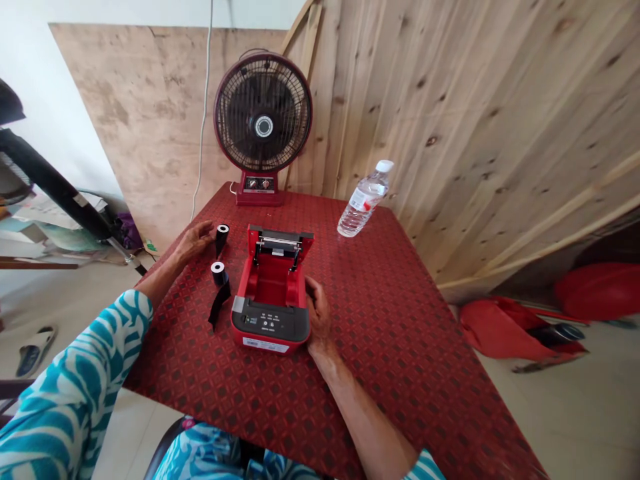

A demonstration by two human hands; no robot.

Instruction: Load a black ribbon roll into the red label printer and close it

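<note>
Your left hand [196,240] lies spread, fingers just beside the far paper roll [222,235]. Your right hand [318,313] grips the right side of the open red printer [273,293] on the counter [400,320].

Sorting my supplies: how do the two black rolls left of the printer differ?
The far roll sits at the left hand's fingertips; the near roll stands apart from the hand, beside the printer. The near roll trails a long loose strip toward the person; the far roll shows only a short one. Both are black, on end, with pale cores.
</note>
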